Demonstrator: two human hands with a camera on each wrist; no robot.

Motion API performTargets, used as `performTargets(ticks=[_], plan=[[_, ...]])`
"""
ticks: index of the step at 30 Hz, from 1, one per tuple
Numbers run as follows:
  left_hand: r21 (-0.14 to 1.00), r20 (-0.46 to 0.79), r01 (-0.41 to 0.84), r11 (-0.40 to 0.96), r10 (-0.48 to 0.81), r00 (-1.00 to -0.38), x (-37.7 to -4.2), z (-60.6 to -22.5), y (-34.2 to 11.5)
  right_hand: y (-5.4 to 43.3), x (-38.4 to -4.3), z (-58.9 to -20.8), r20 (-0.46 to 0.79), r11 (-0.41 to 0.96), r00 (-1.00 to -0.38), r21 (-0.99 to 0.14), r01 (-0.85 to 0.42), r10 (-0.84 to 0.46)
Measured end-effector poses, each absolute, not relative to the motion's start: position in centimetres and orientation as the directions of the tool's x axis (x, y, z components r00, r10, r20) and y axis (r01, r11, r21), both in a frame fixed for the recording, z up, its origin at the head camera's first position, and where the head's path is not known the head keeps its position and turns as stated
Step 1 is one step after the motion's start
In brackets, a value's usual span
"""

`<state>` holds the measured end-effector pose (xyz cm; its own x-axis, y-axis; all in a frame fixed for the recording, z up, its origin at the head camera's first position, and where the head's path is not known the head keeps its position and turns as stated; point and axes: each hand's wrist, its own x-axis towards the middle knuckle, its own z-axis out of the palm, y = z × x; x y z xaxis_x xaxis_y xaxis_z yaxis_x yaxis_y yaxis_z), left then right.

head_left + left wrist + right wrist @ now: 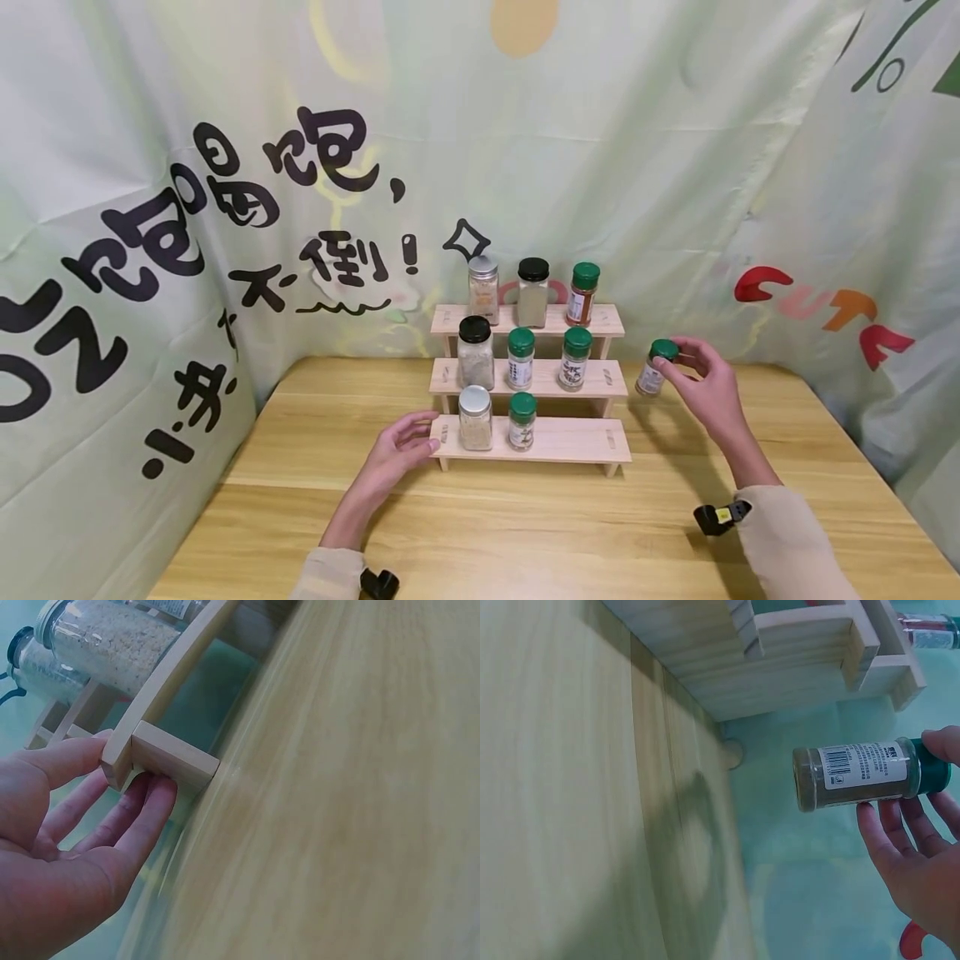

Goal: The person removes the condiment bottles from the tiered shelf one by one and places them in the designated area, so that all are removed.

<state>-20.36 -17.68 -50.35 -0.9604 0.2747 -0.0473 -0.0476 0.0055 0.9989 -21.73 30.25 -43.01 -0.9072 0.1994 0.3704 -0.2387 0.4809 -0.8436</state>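
Observation:
A three-tier wooden rack (558,450) stands on the table with glass spice jars on each step. My left hand (405,446) grips the left end of its lowest step; in the left wrist view the thumb lies against the board's end (118,761) and fingertips touch the leg (176,754). My right hand (705,387) holds a green-capped spice jar (649,379) by its cap, off the table, right of the rack. That jar (862,772) shows a white barcode label and brownish contents. On the lowest step are a silver-lidded jar (476,425) and a green-capped jar (522,425).
The middle step carries a black-lidded jar (476,358) and two green-capped jars. On the top step are a silver-lidded jar (483,292), a black-lidded jar (533,296) and a green-capped jar (582,296). A printed curtain (637,183) hangs behind the wooden table (525,533).

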Motion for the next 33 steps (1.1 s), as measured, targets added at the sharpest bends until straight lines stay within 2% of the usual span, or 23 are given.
performTargets(ticks=[14,33], plan=[[1.0,-0.019,-0.02,-0.001,0.274,-0.962,-20.5,-50.3,-17.9,30.2,-24.0,-43.8,0.347,0.48,-0.914,-0.851,-0.212,0.212],[1.0,-0.016,-0.014,0.008,0.281,-0.96,-20.6,-50.7,-17.7,30.6,-24.5,-46.5,0.331,0.518,-0.93,-0.83,-0.206,0.161]])
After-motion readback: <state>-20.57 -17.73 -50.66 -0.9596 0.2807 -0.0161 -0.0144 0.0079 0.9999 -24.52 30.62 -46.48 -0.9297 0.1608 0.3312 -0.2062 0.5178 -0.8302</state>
